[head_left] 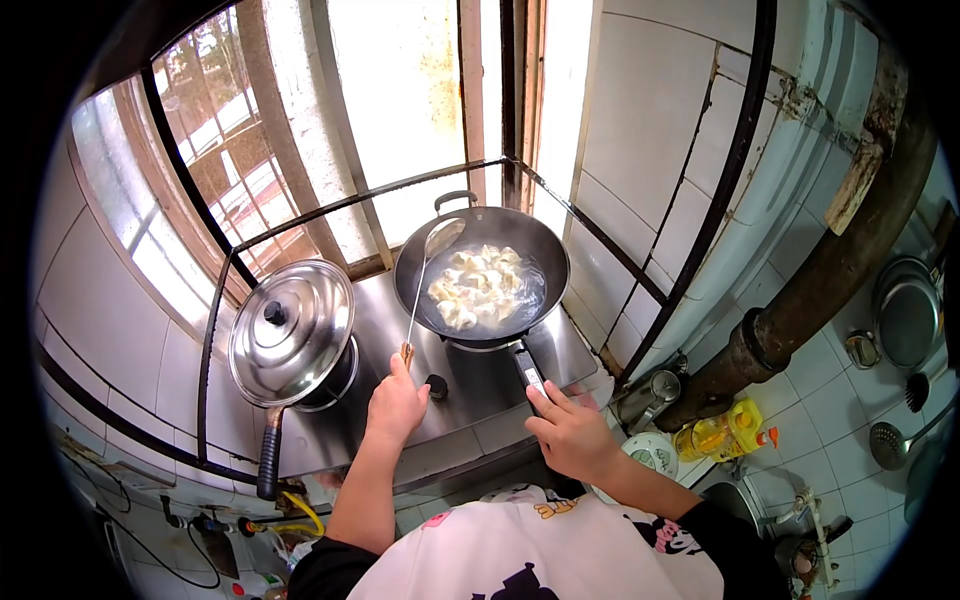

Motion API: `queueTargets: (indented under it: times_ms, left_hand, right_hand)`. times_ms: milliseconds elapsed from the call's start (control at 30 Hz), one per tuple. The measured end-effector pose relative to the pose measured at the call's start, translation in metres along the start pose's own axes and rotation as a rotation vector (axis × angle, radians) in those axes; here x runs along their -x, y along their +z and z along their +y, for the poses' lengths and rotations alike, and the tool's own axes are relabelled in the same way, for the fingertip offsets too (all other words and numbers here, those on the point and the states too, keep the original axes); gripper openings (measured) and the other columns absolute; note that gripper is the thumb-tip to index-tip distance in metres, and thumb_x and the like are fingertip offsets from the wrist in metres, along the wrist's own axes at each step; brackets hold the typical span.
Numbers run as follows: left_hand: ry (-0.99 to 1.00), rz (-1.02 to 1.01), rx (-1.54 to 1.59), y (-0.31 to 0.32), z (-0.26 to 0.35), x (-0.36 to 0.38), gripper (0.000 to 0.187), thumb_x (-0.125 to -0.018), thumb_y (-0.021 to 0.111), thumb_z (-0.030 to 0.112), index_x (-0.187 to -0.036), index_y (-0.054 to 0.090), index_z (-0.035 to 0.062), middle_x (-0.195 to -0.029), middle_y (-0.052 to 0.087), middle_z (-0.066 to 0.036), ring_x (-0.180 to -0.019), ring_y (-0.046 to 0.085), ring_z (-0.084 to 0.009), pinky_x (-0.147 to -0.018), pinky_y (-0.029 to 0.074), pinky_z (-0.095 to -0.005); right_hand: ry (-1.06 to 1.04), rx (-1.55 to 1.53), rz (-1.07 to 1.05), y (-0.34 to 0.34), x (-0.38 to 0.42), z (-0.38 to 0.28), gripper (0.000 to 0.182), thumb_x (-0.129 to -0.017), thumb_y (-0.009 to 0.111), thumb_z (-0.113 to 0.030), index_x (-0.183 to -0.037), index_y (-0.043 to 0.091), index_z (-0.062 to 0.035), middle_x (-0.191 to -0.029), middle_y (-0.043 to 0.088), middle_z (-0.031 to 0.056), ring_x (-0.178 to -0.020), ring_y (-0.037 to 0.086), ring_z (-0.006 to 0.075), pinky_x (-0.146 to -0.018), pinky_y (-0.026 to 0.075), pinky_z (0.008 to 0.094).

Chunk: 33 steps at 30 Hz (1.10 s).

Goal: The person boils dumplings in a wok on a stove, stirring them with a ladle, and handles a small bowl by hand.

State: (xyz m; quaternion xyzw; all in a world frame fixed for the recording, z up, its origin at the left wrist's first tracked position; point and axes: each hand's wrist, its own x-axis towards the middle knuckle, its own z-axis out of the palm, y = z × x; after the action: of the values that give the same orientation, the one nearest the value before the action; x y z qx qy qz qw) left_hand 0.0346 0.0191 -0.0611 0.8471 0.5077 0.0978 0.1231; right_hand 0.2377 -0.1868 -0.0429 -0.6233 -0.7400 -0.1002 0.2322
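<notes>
Ladle (424, 275): bowl rests at the near-left inner rim of the wok (482, 272), just touching the liquid edge beside the dumplings (482, 287). Its thin shaft runs down and slightly left from the bowl to the wooden end, so the long axis points almost straight away from the grip, toward the window.

Left hand (396, 403): fingers closed around the ladle's handle end, at the very tip; the whole tool lies ahead of and above this grip. I judge this hand alone steers the ladle.

Right hand (574, 432): fingers curled loosely on the end of the wok handle (528, 372). I cannot tell whether it clamps it or only rests on it. The handle's axis runs from this grip up and left to the wok, roughly parallel to the ladle shaft, the two well apart.

Outward: lidded pot (291, 335) sits left of the left grip, its black handle pointing down toward me. Stove knob (436, 386) lies between the two hands. Oil bottle (722, 433) lies right of the right grip.
</notes>
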Motion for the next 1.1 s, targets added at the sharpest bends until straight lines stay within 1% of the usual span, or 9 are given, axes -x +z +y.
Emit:
queueTargets:
  times_ms: [433,733,833,1100]
  left_hand:
    - [0.01,0.013,0.005,0.0002,0.0007,0.0005,0.07,-0.086,0.07,0.025,-0.133,0.031,-0.01,-0.086,0.066,-0.03,-0.082,0.067,-0.0448,-0.072,0.055,-0.0489]
    - [0.021,0.017,0.002,0.0013,-0.0005,0.0007,0.071,-0.086,0.07,0.025,-0.133,0.03,-0.0099,-0.086,0.066,-0.03,-0.081,0.067,-0.0448,-0.072,0.055,-0.0489]
    - [-0.014,0.022,0.05,0.0015,0.0007,0.0011,0.069,-0.084,0.072,0.024,-0.131,0.032,-0.0062,-0.088,0.065,-0.032,-0.084,0.064,-0.0484,-0.074,0.053,-0.0528]
    - [-0.014,0.024,0.052,0.0025,0.0002,0.0005,0.069,-0.084,0.072,0.024,-0.131,0.033,-0.0067,-0.086,0.065,-0.032,-0.083,0.065,-0.0483,-0.073,0.053,-0.0527]
  right_hand:
    - [-0.006,-0.003,-0.002,-0.0009,-0.0001,0.0002,0.013,-0.074,0.066,-0.003,-0.084,0.058,-0.0048,-0.129,0.058,0.0193,-0.119,0.057,0.0376,-0.081,0.056,0.0368]
    - [-0.012,0.007,-0.012,-0.0006,0.0004,0.0007,0.013,-0.074,0.066,-0.004,-0.085,0.059,-0.005,-0.129,0.058,0.0198,-0.12,0.057,0.0378,-0.083,0.056,0.0361]
    - [-0.013,0.002,-0.012,-0.0014,0.0001,0.0006,0.013,-0.074,0.066,-0.004,-0.085,0.059,-0.0052,-0.129,0.058,0.02,-0.12,0.057,0.0379,-0.084,0.055,0.0357]
    - [-0.028,0.015,-0.002,-0.0003,0.0002,0.0016,0.012,-0.075,0.066,-0.004,-0.084,0.058,-0.0053,-0.129,0.058,0.0207,-0.119,0.058,0.0379,-0.084,0.055,0.0352]
